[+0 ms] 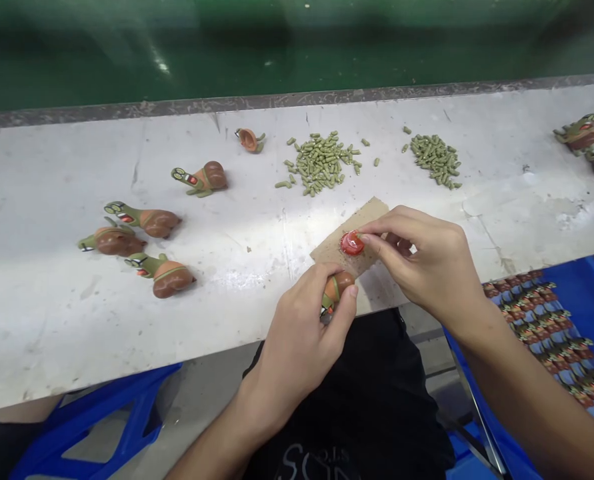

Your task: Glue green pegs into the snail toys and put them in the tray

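Observation:
My left hand point(309, 320) is closed around a small turtle figurine point(339, 287), brown and orange with a green head, just over the table's near edge. Thumb and forefinger of my right hand point(424, 257) are pinched at the rim of a glossy, round red cap-like thing point(351, 243). A tiny green piece seems to be between those fingertips, mostly hidden by them. Under the red thing lies a piece of brown cardboard point(329, 248), speckled with crumbs. Beyond my hands are two heaps of small green pieces, a larger heap point(321, 162) and a smaller heap point(435, 160).
Several turtle figurines point(171, 277) lie on the white table point(237, 313) to the left; a hollow shell part point(249, 140) is farther back. More figurines point(581, 133) are at the far right. A blue crate point(577, 287) holds rows of them. A blue stool point(111, 413) stands below left.

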The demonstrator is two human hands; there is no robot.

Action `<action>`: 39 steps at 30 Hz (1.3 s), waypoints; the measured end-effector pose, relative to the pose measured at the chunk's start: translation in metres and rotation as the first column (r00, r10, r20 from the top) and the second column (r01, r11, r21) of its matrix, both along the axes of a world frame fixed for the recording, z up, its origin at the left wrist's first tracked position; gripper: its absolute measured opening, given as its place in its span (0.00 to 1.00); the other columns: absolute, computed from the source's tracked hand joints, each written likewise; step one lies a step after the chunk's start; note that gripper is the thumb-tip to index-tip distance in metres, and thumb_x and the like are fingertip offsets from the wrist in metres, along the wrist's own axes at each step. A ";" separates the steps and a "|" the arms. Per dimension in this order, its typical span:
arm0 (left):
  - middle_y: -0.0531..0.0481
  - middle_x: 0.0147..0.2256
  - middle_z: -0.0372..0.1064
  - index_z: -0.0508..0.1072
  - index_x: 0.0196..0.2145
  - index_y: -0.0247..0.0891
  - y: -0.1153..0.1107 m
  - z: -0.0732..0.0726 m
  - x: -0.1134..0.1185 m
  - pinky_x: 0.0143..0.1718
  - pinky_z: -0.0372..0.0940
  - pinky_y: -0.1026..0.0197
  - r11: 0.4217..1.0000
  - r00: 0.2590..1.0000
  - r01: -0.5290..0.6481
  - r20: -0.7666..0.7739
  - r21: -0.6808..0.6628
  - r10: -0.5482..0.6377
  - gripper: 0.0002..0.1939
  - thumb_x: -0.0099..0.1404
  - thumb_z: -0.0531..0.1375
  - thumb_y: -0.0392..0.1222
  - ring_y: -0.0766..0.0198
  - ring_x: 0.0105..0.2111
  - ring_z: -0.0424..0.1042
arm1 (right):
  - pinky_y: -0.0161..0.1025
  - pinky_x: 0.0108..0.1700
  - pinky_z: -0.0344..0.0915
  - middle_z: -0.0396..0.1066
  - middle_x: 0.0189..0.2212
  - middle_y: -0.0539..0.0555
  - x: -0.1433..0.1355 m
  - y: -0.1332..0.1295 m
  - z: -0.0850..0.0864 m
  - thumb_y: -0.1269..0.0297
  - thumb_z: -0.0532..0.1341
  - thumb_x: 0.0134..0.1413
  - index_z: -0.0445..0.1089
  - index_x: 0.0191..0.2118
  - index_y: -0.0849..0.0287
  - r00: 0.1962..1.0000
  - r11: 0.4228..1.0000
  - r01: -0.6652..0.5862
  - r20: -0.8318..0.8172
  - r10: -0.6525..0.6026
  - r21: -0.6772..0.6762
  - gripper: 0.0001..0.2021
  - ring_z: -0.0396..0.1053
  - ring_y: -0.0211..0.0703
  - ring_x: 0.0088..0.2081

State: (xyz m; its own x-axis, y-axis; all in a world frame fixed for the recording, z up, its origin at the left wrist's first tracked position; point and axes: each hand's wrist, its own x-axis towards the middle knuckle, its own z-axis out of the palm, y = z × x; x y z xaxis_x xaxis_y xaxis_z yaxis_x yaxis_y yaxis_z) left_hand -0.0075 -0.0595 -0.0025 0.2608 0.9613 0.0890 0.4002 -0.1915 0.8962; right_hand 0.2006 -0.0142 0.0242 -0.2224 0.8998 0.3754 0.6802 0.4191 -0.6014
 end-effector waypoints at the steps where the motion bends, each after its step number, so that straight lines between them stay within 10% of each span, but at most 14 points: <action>1: 0.56 0.42 0.82 0.76 0.53 0.42 0.000 0.000 0.000 0.41 0.72 0.63 1.000 1.000 -0.004 0.000 0.001 0.004 0.05 0.82 0.63 0.37 0.66 0.38 0.81 | 0.40 0.39 0.75 0.86 0.39 0.55 0.001 0.000 0.000 0.79 0.71 0.72 0.86 0.43 0.59 1.000 1.000 -0.014 0.013 0.013 0.010 0.08 0.81 0.44 0.37; 10: 0.57 0.41 0.82 0.75 0.50 0.42 -0.003 -0.002 0.000 0.41 0.72 0.63 1.000 1.000 -0.024 0.006 0.012 0.023 0.03 0.82 0.63 0.36 0.66 0.37 0.80 | 0.39 0.38 0.76 0.87 0.41 0.55 0.004 -0.009 0.004 0.78 0.70 0.74 0.88 0.47 0.58 1.000 1.000 -0.028 0.007 0.028 0.012 0.10 0.81 0.43 0.38; 22: 0.56 0.42 0.83 0.77 0.52 0.43 -0.002 -0.004 -0.002 0.43 0.73 0.61 0.998 0.999 -0.036 0.020 -0.043 0.037 0.04 0.82 0.64 0.39 0.65 0.38 0.81 | 0.37 0.33 0.77 0.88 0.33 0.52 -0.001 -0.009 -0.008 0.65 0.78 0.66 0.91 0.38 0.54 0.880 0.909 0.221 -0.330 -0.342 -0.353 0.03 0.84 0.45 0.31; 29: 0.55 0.45 0.84 0.79 0.55 0.47 -0.004 -0.006 -0.008 0.45 0.77 0.63 0.988 0.950 -0.072 0.292 -0.134 0.109 0.07 0.83 0.68 0.43 0.64 0.43 0.84 | 0.34 0.24 0.73 0.83 0.25 0.50 0.001 -0.012 0.001 0.63 0.81 0.62 0.89 0.37 0.55 0.812 0.892 0.172 -0.453 -0.369 -0.419 0.05 0.78 0.42 0.24; 39: 0.48 0.51 0.88 0.84 0.51 0.46 0.010 -0.007 -0.004 0.49 0.82 0.57 0.946 0.834 0.100 0.545 -0.308 0.089 0.08 0.79 0.74 0.48 0.57 0.50 0.87 | 0.45 0.42 0.92 0.89 0.37 0.53 -0.010 -0.040 -0.001 0.55 0.85 0.61 0.89 0.40 0.52 0.571 0.832 -0.147 -0.733 -0.371 -0.535 0.11 0.90 0.52 0.38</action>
